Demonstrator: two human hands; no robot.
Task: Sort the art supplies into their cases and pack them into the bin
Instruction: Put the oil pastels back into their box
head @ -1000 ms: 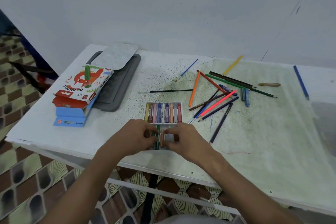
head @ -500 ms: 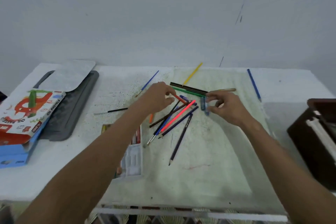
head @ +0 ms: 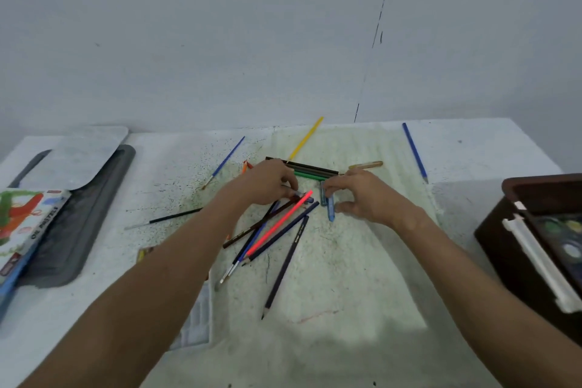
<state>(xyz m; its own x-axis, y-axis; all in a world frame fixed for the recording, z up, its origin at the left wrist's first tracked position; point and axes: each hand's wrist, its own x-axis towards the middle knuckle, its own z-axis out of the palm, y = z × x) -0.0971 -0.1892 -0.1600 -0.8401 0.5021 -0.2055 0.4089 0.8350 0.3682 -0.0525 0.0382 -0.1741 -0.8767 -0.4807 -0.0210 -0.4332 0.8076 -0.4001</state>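
Observation:
Coloured pencils (head: pixel 285 230) lie in a loose pile at the middle of the table. My left hand (head: pixel 267 181) reaches over the pile's far end, fingers curled down onto a short dark blue pastel (head: pixel 305 198). My right hand (head: pixel 362 195) is beside it, forefinger and thumb apart, their tips touching two blue pastels (head: pixel 330 212) that lie on the table. The white pastel tray (head: pixel 198 318) sits near the front edge, mostly hidden under my left forearm. The brown bin (head: pixel 519 249) stands at the right edge.
A grey case (head: pixel 78 230) with its lid (head: pixel 82 154) and an oil pastels box (head: pixel 28 224) lie at the left. A yellow pencil (head: pixel 305 138), a blue pencil (head: pixel 414 151), a blue brush (head: pixel 225 161), a black brush (head: pixel 170 217) and a tan pastel (head: pixel 367 164) lie scattered. The wall is just behind.
Both hands left the pastel tray near the front edge and reached forward to the pencil pile. The view turned right, bringing the brown bin into sight.

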